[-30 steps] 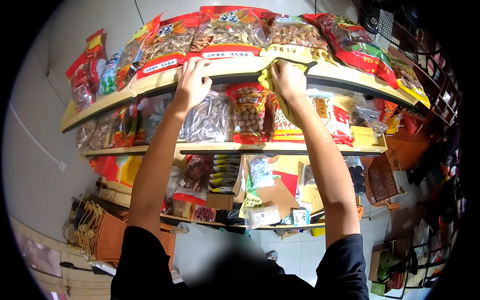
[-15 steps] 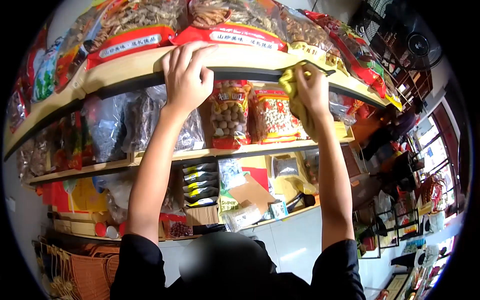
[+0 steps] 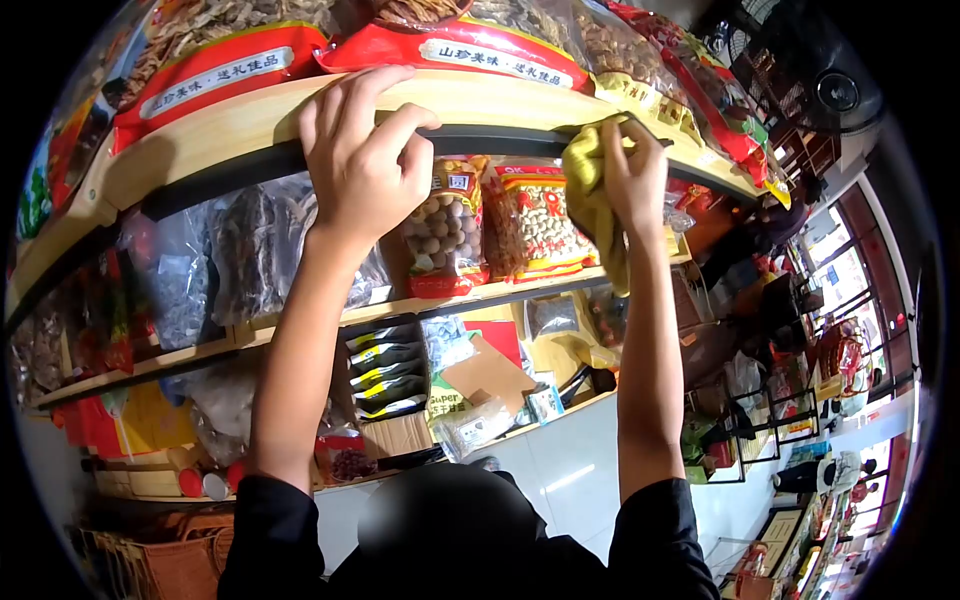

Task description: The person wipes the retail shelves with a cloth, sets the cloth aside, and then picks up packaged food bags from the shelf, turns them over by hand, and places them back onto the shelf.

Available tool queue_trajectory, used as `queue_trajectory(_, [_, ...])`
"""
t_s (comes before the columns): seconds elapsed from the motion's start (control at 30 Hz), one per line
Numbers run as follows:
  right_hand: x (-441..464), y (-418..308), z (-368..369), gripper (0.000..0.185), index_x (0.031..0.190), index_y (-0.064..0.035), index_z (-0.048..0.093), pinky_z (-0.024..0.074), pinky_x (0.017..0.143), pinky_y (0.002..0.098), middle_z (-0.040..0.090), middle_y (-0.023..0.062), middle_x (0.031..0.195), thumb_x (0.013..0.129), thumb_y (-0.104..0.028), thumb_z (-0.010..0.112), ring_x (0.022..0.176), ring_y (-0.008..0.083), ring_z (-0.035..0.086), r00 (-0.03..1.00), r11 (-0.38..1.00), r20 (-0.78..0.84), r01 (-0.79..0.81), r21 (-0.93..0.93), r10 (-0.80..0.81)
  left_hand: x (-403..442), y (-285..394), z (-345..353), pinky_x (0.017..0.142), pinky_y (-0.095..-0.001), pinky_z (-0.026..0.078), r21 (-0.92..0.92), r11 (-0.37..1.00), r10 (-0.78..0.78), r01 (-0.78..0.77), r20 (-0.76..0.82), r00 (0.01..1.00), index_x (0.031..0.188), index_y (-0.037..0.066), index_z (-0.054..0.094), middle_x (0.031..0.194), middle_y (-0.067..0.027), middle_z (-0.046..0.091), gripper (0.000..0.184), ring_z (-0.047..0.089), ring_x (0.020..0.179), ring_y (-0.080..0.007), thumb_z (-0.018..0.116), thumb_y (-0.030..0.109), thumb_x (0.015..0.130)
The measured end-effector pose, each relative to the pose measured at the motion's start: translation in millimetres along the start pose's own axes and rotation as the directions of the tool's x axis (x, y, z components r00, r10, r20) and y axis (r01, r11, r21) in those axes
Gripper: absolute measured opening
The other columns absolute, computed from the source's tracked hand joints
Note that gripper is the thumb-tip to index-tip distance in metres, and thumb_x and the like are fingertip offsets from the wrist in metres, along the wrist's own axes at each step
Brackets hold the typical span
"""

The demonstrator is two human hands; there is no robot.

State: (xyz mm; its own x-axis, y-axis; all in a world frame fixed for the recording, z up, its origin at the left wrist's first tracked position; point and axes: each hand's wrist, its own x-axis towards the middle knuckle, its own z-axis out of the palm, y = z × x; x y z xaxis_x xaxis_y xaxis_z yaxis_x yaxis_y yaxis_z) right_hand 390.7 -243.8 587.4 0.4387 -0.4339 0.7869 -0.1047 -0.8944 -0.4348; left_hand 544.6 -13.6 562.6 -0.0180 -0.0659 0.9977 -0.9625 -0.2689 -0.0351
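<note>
My left hand [image 3: 362, 160] rests on the edge of the upper wooden shelf [image 3: 470, 98], its fingers lying over the board and its thumb apart. It holds nothing loose. My right hand [image 3: 636, 180] is closed on a yellow-green cloth [image 3: 592, 190] at the black strip [image 3: 500, 138] along the shelf front. The cloth's lower end hangs beside my wrist. Behind the shelf edge lie red-labelled bags of dried food [image 3: 440, 50]. Below, between my arms, stand a bag of round brown dried fruit [image 3: 445, 232] and a bag of pale nuts or seeds [image 3: 543, 225].
Clear plastic bags [image 3: 255, 245] fill the middle shelf at left. Lower down are a box of black packets [image 3: 387, 370] and a brown cardboard piece [image 3: 488, 375]. A black fan [image 3: 835, 92] stands at the upper right. Woven chairs [image 3: 170, 560] are at the lower left.
The view has shifted closer to the shelf and tilted slightly. My right hand still grips the cloth at the shelf edge, bunched a little differently. My left hand stays on the board.
</note>
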Motion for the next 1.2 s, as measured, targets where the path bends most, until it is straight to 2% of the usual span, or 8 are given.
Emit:
queue_trajectory(0.2, [0.2, -9.5, -3.4, 0.03, 0.072, 0.0029, 0.055, 0.0329, 0.043, 0.0316, 0.051, 0.0109, 0.051, 0.091, -0.021, 0.058, 0.044, 0.01, 0.041, 0.998, 0.993, 0.065, 0.004, -0.116, 0.003, -1.7, -2.3, 3.9, 0.088, -0.0375, 0.033, -0.003, 1.0, 0.013, -0.013, -0.019, 1.0, 0.07, 0.015, 0.062, 0.106, 0.0001, 0.06, 0.013, 0.055, 0.097, -0.0228, 0.062, 0.004, 0.062])
queue_trajectory(0.3, [5.4, 18.9, -4.2, 0.03, 0.072, 0.0023, 0.057, 0.0334, 0.042, 0.0275, 0.053, 0.0084, 0.052, 0.091, -0.021, 0.057, 0.043, 0.0086, 0.043, 0.999, 0.99, -0.028, -0.025, 0.138, 0.029, -1.5, -3.4, 4.8, 0.086, -0.0364, 0.033, 0.014, 1.0, 0.027, -0.026, -0.028, 0.999, 0.068, 0.016, 0.061, 0.105, 0.0011, 0.06, 0.013, 0.055, 0.094, -0.0221, 0.062, 0.004, 0.061])
queue_trajectory(0.47, [2.8, 8.0, -1.5, 0.031, 0.07, 0.0011, 0.055, 0.0264, 0.04, 0.0317, 0.048, 0.0065, 0.047, 0.092, -0.021, 0.057, 0.041, 0.0111, 0.03, 0.994, 0.995, 0.061, 0.093, -0.045, -0.09, -2.4, -6.2, 10.6, 0.084, -0.0362, 0.032, 0.041, 0.998, 0.058, -0.054, -0.094, 0.994, 0.065, 0.017, 0.061, 0.103, 0.0023, 0.06, 0.012, 0.054, 0.091, -0.0214, 0.062, 0.005, 0.062])
queue_trajectory(0.57, [3.9, 22.7, -2.2, 0.027, 0.076, 0.0009, 0.058, 0.0343, 0.044, 0.0299, 0.052, 0.008, 0.05, 0.092, -0.02, 0.055, 0.04, 0.0154, 0.041, 0.999, 0.999, 0.02, 0.041, 0.001, -0.041, -2.9, -6.2, 9.9, 0.084, -0.0362, 0.032, 0.03, 0.998, 0.055, -0.052, -0.093, 0.994, 0.064, 0.017, 0.061, 0.102, 0.0027, 0.06, 0.012, 0.054, 0.09, -0.0211, 0.062, 0.005, 0.062])
queue_trajectory(0.63, [1.0, -12.5, 3.3, 0.026, 0.076, 0.0003, 0.057, 0.0473, 0.053, 0.0378, 0.062, 0.0169, 0.06, 0.093, -0.019, 0.052, 0.054, 0.029, 0.063, 0.995, 0.992, 0.041, 0.091, -0.081, -0.088, -3.1, -7.3, 11.9, 0.083, -0.036, 0.032, 0.038, 0.998, 0.053, -0.049, -0.111, 0.992, 0.064, 0.018, 0.061, 0.101, 0.0034, 0.061, 0.012, 0.054, 0.089, -0.0206, 0.063, 0.006, 0.062])
queue_trajectory(0.73, [-3.0, -33.8, 10.9, 0.024, 0.081, -0.003, 0.057, 0.0466, 0.058, 0.0477, 0.061, 0.0227, 0.065, 0.093, -0.022, 0.05, 0.065, 0.043, 0.059, 0.993, 0.965, 0.094, 0.087, -0.247, -0.066, -2.4, -3.4, 11.2, 0.084, -0.0323, 0.031, 0.053, 0.998, 0.024, -0.018, -0.108, 0.994, 0.064, 0.019, 0.066, 0.102, 0.0051, 0.064, 0.017, 0.055, 0.089, -0.0191, 0.06, 0.003, 0.063])
queue_trajectory(1.03, [-11.4, -56.8, 27.7, 0.027, 0.081, -0.0017, 0.059, 0.0464, 0.06, 0.0463, 0.061, 0.0206, 0.064, 0.091, -0.026, 0.052, 0.066, 0.0407, 0.061, 0.995, 0.982, 0.063, 0.09, -0.164, -0.081, 1.3, 1.9, 8.5, 0.085, -0.0336, 0.031, 0.038, 0.999, 0.0, 0.005, -0.118, 0.993, 0.065, 0.019, 0.065, 0.104, 0.0052, 0.063, 0.016, 0.055, 0.092, -0.0196, 0.062, 0.004, 0.063])
queue_trajectory(1.2, [-11.7, -42.9, 29.5, 0.027, 0.073, -0.0011, 0.061, 0.0441, 0.048, 0.0397, 0.058, 0.0171, 0.056, 0.09, -0.022, 0.056, 0.047, 0.032, 0.058, 0.992, 0.992, -0.032, 0.118, -0.052, -0.119, 3.4, 8.3, -1.4, 0.084, -0.0348, 0.032, -0.011, 1.0, -0.002, 0.001, -0.049, 0.999, 0.065, 0.017, 0.064, 0.104, 0.0026, 0.063, 0.014, 0.055, 0.092, -0.0207, 0.062, 0.003, 0.064])
